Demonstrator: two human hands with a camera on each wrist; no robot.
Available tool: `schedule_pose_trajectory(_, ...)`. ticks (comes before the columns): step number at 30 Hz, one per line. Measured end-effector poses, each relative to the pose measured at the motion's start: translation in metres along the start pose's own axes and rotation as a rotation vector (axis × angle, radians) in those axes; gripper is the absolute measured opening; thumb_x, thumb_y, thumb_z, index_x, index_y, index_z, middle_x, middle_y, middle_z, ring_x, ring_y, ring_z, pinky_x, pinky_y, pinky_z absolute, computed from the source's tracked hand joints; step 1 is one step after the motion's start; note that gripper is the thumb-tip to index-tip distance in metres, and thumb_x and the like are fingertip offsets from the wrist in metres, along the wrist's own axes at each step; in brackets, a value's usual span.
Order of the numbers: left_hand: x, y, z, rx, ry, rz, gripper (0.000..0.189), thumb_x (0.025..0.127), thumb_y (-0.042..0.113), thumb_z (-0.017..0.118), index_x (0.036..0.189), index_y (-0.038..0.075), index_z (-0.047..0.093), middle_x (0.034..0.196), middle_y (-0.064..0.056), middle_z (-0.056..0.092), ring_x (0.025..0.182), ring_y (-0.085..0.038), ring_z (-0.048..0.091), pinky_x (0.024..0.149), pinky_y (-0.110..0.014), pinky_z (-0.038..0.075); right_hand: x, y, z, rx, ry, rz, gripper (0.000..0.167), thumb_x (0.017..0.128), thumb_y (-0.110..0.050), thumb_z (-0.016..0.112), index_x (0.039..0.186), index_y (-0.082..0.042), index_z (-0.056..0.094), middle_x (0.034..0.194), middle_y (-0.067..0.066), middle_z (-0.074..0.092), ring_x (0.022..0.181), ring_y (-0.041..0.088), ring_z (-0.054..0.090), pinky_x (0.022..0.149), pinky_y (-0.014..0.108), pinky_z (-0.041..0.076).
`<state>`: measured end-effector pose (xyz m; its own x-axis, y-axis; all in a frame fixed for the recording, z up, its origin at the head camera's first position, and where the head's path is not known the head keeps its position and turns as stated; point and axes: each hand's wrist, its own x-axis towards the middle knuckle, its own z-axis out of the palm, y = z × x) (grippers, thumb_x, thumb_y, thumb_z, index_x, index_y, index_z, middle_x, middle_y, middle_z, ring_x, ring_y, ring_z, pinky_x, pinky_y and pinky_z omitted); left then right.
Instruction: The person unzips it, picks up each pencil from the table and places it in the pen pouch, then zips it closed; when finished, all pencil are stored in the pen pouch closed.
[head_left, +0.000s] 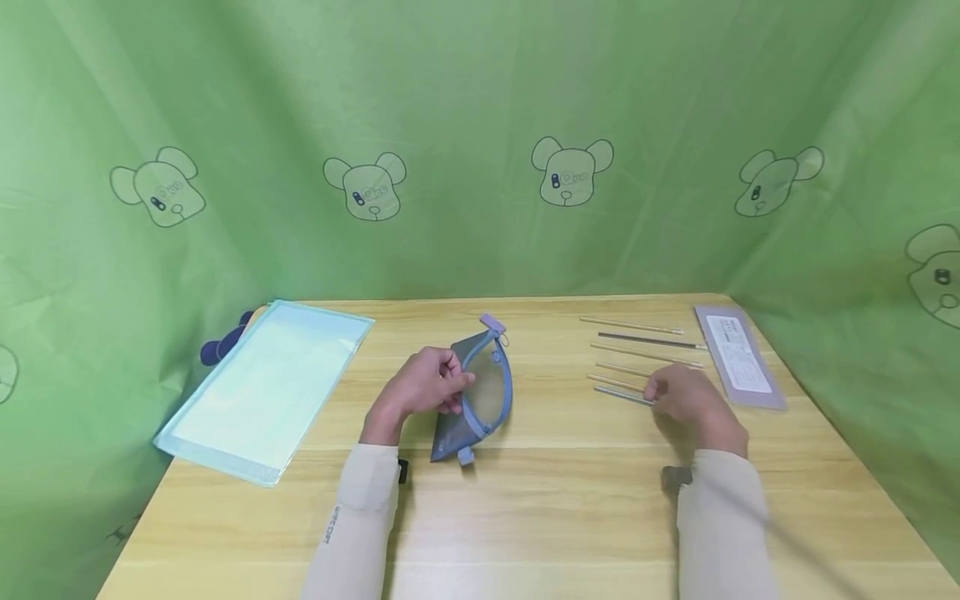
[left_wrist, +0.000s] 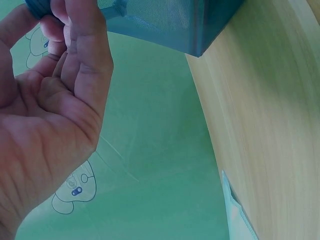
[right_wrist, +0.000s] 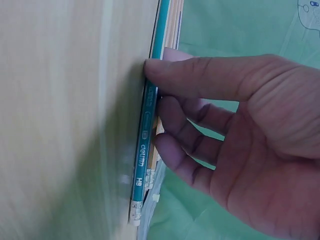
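Note:
My left hand (head_left: pixel 423 383) pinches the near rim of a blue mesh zipper pouch (head_left: pixel 450 443), whose mouth gapes toward the right. In the left wrist view the mesh side of the pouch (left_wrist: pixel 160 22) shows beyond the curled fingers. Over on the right, my right hand (head_left: pixel 693 398) has its thumb and fingers around the nearest pencil (head_left: pixel 621 394). Up close this is a teal pencil (right_wrist: pixel 144 135) marked HB, with a white eraser end, lying along the tabletop. Several other pencils (head_left: pixel 637 352) lie roughly parallel behind it, most of them wood-toned and one dark.
A flat purple packet with a white label (head_left: pixel 738 354) lies right of the pencils. At the left, a pale blue sheet-like folder (head_left: pixel 262 392) overlaps a dark purple object (head_left: pixel 220 347). Green curtain (head_left: pixel 480 233) surrounds the wooden table (head_left: pixel 540 525).

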<state>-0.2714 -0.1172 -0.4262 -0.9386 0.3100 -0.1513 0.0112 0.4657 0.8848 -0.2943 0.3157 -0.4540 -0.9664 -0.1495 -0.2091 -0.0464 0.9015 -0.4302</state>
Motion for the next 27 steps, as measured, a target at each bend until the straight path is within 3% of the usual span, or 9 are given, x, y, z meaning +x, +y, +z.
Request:
schedule_pose_trajectory(6,0.000,0.000,0.000,0.000,0.001,-0.001,0.023,0.104,0.017,0.072,0.086,0.007,0.060,0.075,-0.010,0.072,0.067,-0.023,0.076,0.072,-0.049,0.070,-0.004,-0.009,0.004,0.011,-0.041,0.028,0.023,0.079,0.006,0.064,0.097,-0.008,0.069,0.109,0.019,0.070,0.100,0.039,0.062,0.084,0.054,0.056)
schedule_pose_trajectory(14,-0.001,0.001,0.001,0.009,0.001,0.002,0.024,0.105,0.017,0.072,0.086,0.008,0.060,0.075,-0.010,0.072,0.068,-0.025,0.077,0.072,-0.049,0.070,-0.004,-0.043,0.021,-0.034,-0.072,-0.066,0.030,0.069,0.011,0.058,0.090,-0.010,0.064,0.091,0.007,0.065,0.084,0.025,0.057,0.069,0.033,0.048)
schedule_pose_trajectory(21,-0.001,0.001,0.001,0.006,-0.006,0.007,0.024,0.105,0.017,0.071,0.087,0.007,0.060,0.076,-0.011,0.073,0.068,-0.025,0.077,0.072,-0.049,0.070,0.005,-0.085,0.043,0.008,-0.116,-0.095,0.022,0.082,0.005,0.072,0.097,-0.009,0.064,0.091,0.005,0.063,0.081,0.021,0.055,0.068,0.031,0.047)
schedule_pose_trajectory(27,0.001,0.001,0.002,0.010,-0.007,0.007,0.024,0.105,0.017,0.070,0.087,0.006,0.060,0.076,-0.011,0.073,0.066,-0.021,0.076,0.071,-0.045,0.070,0.014,-0.095,0.053,0.086,-0.120,-0.110,0.019,0.089,-0.001,0.074,0.104,-0.008,0.063,0.094,0.006,0.065,0.083,0.021,0.058,0.069,0.030,0.051)
